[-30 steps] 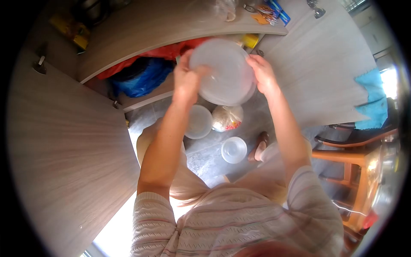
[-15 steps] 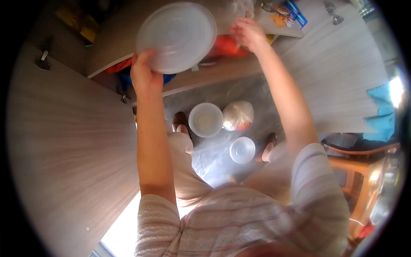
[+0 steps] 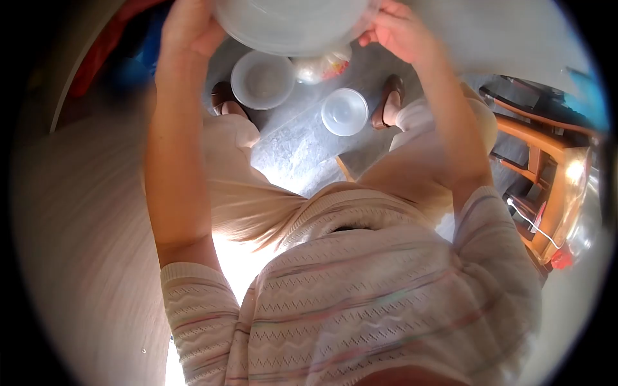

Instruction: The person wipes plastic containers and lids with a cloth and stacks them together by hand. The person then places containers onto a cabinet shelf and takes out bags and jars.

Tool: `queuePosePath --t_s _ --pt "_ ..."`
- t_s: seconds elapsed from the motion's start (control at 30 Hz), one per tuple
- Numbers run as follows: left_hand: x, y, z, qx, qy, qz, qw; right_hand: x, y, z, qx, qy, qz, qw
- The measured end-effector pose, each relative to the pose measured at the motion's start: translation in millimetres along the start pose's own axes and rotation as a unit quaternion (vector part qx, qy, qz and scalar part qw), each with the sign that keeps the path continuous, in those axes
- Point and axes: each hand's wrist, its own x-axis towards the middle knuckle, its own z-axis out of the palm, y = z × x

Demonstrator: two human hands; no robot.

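A round, translucent plastic lid point(image 3: 293, 22) is held up at the top of the view, its far part cut off by the frame edge. My left hand point(image 3: 193, 29) grips its left rim, the thumb partly hidden. At the opposite rim, the fingers of my right hand point(image 3: 400, 32) are closed on the edge. On the floor below stand a white plastic tub point(image 3: 262, 80) and a smaller clear bowl point(image 3: 345, 112). A tied plastic bag point(image 3: 318, 69) with pale contents lies beside the tub, partly covered by the lid.
Wooden chairs point(image 3: 547, 174) stand at the right, with a white cord point(image 3: 534, 225) hanging there. A cabinet panel point(image 3: 96, 238) rises at the left. Blurred red point(image 3: 96, 51) and blue point(image 3: 138, 55) items show at the upper left. My shoes point(image 3: 388, 103) flank the containers.
The view has tipped down towards my body. My right hand has come from the shelf to the lid's right rim, while my left hand keeps its hold.
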Motion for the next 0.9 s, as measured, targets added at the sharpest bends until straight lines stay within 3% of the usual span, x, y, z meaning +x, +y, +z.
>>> queuePosePath --t_s 0.1,0.17,0.27,0.37,0.47,0.57,0.63,0.73,0.9 --pt "-2 -22 22 0.020 -0.033 -0.057 0.998 -23 28 -30 0.004 0.012 0.018 1.000" --pt "7 -56 9 0.084 -0.006 -0.121 0.989 -42 55 -53 0.023 0.011 0.036 0.999" --pt "-4 -113 7 0.166 0.022 -0.237 0.957 -77 104 -64 0.115 0.135 0.122 0.977" --pt "-21 -222 -31 0.142 0.019 -0.333 0.932 -115 145 -69 0.296 0.188 0.154 0.924" --pt "-53 -291 -23 0.228 0.078 -0.375 0.895 -145 187 -89 0.260 0.279 0.260 0.887" --pt "-69 -343 -21 0.383 0.108 -0.376 0.836 -154 226 -93 0.010 0.306 0.344 0.888" --pt "-77 -342 -4 0.495 0.145 -0.344 0.785 -153 237 -94 -0.018 0.344 0.365 0.865" --pt "-71 -345 -5 0.546 0.169 -0.308 0.761 -144 253 -99 -0.024 0.361 0.368 0.856" --pt "-72 -363 -11 0.562 0.171 -0.351 0.729 -139 283 -117 -0.073 0.337 0.334 0.877"
